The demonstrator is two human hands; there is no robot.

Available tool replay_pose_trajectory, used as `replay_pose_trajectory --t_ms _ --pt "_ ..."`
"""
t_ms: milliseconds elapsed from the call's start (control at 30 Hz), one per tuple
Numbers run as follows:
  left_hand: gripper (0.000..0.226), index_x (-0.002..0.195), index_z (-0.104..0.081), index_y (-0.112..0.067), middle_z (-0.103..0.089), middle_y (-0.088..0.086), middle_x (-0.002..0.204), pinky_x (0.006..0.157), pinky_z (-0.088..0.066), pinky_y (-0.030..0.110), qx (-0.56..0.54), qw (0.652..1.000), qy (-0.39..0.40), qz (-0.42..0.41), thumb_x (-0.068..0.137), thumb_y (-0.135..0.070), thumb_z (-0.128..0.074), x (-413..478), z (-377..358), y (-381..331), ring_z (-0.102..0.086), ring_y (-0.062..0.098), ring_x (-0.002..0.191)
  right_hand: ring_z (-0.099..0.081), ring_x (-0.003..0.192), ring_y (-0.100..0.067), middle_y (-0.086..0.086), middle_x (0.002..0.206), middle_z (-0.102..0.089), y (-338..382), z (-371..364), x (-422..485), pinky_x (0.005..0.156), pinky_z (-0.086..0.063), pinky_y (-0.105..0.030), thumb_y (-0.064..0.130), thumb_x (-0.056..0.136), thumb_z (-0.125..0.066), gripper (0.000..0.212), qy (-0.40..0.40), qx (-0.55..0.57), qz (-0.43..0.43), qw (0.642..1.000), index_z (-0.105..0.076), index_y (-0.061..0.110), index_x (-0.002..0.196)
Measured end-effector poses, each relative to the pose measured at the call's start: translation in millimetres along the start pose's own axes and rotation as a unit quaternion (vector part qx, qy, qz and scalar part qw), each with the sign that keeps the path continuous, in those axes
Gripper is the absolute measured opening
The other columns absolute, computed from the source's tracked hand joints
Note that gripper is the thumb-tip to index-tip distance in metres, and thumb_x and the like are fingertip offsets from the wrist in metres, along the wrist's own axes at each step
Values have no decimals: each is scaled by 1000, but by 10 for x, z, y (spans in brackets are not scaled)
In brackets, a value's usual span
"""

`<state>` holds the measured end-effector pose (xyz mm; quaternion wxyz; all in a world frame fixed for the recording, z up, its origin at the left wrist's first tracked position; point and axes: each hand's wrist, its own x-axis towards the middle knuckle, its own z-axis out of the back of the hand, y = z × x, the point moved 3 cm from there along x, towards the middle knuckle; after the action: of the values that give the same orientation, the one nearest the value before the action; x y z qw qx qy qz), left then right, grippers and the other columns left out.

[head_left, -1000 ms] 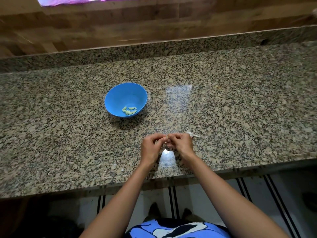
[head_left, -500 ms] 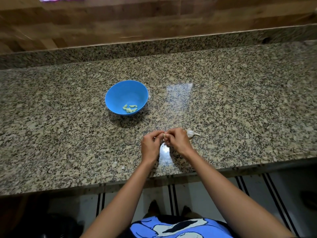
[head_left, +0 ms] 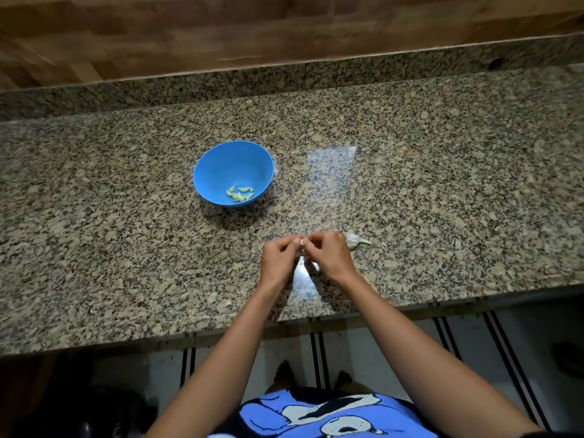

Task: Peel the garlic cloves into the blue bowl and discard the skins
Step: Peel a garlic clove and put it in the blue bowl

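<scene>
- The left hand [head_left: 279,259] and the right hand [head_left: 330,256] meet above the near part of the desk [head_left: 126,235], knuckles up and fingertips together.
- The shared grip is a tight pinch. The curled fingers and thumbs of both hands close on one small, pale garlic clove [head_left: 302,242].
- Only a sliver of the clove shows between the fingertips, so how much skin it carries cannot be told at this size.
- A garlic bulb [head_left: 353,240] lies on the desk just to the right of the grip, close beside the right hand's knuckles. Its thin stem points away to the right.
- The blue bowl [head_left: 205,167] stands upright on the desk beyond the grip and to its left, well apart from both hands.
- Several peeled cloves [head_left: 239,194] lie in a small cluster in the bowl, on the side nearest the grip.
</scene>
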<state>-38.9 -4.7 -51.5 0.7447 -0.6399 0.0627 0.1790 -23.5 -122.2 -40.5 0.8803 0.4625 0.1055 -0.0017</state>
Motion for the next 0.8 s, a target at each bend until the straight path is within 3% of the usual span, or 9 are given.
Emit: replay_pose_trajectory --t_ms 100,200,300,367,500,600,667,700,800 --pt "22 107 -69 -6 -72 4 97 71 -52 16 -107 991 16 82 87 -14 -64 -12 -1 19 -67 15 90 -55 56 -13 1 66 -62 41 21 -13 57 -49 -30 18 93 -54 16 -7 -44 25 999 -67 12 87" --pt "26 107 -69 -5 -72 9 101 66 -52 17 -196 970 28 139 81 -7 -68 -32 18 -4 -67 13 82 -63 64 -21 -3 72 -66 16 18 -21 62 -54 -35 17 91 -56 15 -2 22 10 1000 -69 11 90" --pt "27 107 -69 -6 -71 8 98 56 -46 12 -215 963 29 162 80 -6 -69 -58 33 -32 -58 3 62 -63 68 -28 -12 75 -67 -17 17 -22 65 -55 -41 12 90 -57 15 1 132 -49 990 -68 6 83" --pt "27 107 -69 -5 -71 6 87 45 -41 11 -232 957 23 173 81 -4 -67 -67 54 -20 -49 3 51 -60 69 -26 -12 76 -64 -15 17 -35 61 -55 -37 9 91 -56 15 15 191 -78 978 -66 4 82" --pt "23 109 -68 -7 -67 -2 68 35 -30 11 -252 950 23 183 87 -6 -61 -47 94 42 -35 4 47 -60 71 -21 -13 81 -63 -2 24 -61 55 -53 -25 6 92 -53 18 27 254 -107 961 -63 9 78" --pt "20 105 -69 -9 -70 0 71 36 -31 12 -247 952 22 179 87 -9 -62 -72 112 27 -38 5 47 -60 65 -17 -8 77 -63 -24 27 -69 53 -53 -26 9 93 -52 17 9 258 -120 959 -64 9 80" --pt "17 101 -71 -11 -72 2 80 46 -43 14 -158 977 -8 144 85 -11 -66 -56 189 30 -55 6 56 -56 57 -17 -9 74 -63 -60 42 -68 50 -49 -24 13 93 -52 17 -21 186 -114 976 -64 10 81" --pt "17 100 -71 -12 -73 3 88 57 -50 16 -53 993 -35 98 84 -12 -67 -26 259 39 -62 8 67 -55 55 -17 -8 75 -64 -73 53 -68 50 -49 -23 14 93 -53 16 -34 128 -102 986 -64 11 83" --pt "14 99 -69 -11 -71 3 91 73 -57 25 220 973 -57 -44 86 -14 -66 22 407 16 -66 13 79 -60 63 -15 -5 83 -69 -92 68 -73 59 -53 -23 16 90 -58 13 -45 24 -67 996 -68 8 93"
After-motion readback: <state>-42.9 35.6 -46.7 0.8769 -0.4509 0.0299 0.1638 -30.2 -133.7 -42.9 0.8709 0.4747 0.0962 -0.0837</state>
